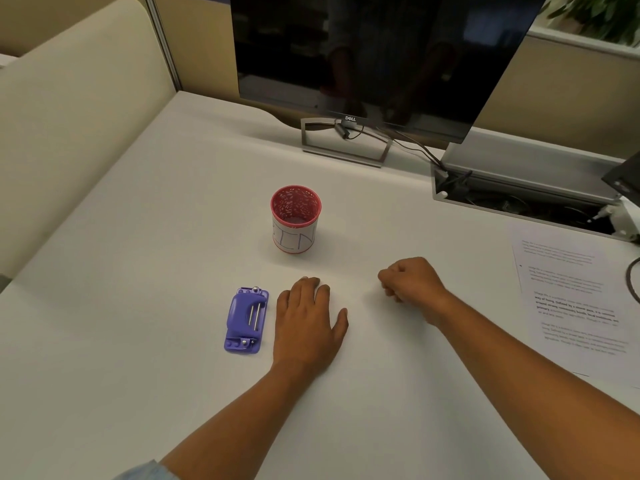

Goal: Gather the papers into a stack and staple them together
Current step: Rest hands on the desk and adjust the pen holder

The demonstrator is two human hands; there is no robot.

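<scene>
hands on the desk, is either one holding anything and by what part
The left hand lies flat and open on the desk beside the stapler, holding nothing. The right hand is closed in a loose fist; nothing shows in it.

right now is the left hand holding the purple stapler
No, the left hand lies flat and empty on the white desk, beside the purple plastic stapler without gripping it.
</scene>
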